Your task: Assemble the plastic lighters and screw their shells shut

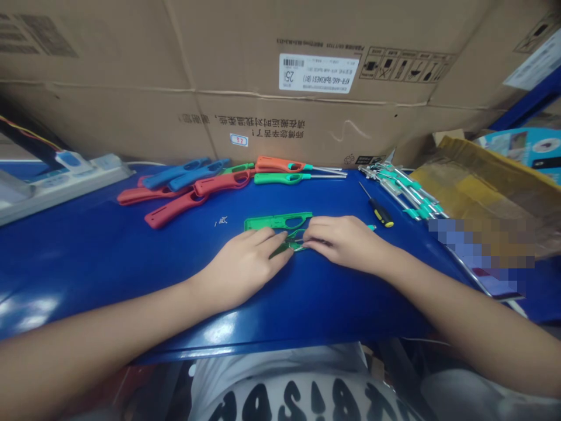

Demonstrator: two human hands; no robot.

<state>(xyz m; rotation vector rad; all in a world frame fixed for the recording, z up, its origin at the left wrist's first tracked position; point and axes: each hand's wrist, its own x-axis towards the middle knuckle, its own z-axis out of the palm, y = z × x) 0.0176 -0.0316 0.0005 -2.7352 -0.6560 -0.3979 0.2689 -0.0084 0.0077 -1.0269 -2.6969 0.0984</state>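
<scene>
My left hand (249, 263) rests over a green lighter casing half (280, 250), its fingers closed on the casing's left side. From the right, my right hand (342, 241) pinches at the same casing, where small metal parts show between the two hands. Most of this half is hidden under my fingers. Just behind it lies the other green casing half (272, 223), with its trigger opening toward the right. A teal tip (371, 227) pokes out beyond my right hand.
Red casings (175, 209), blue casings (197, 175) and two lighters with metal tubes, one orange (278, 164), lie at the back. A screwdriver (381, 214), metal tubes with teal parts (412, 193) and a cardboard box (491, 199) are on the right. A power strip (65, 181) stands left.
</scene>
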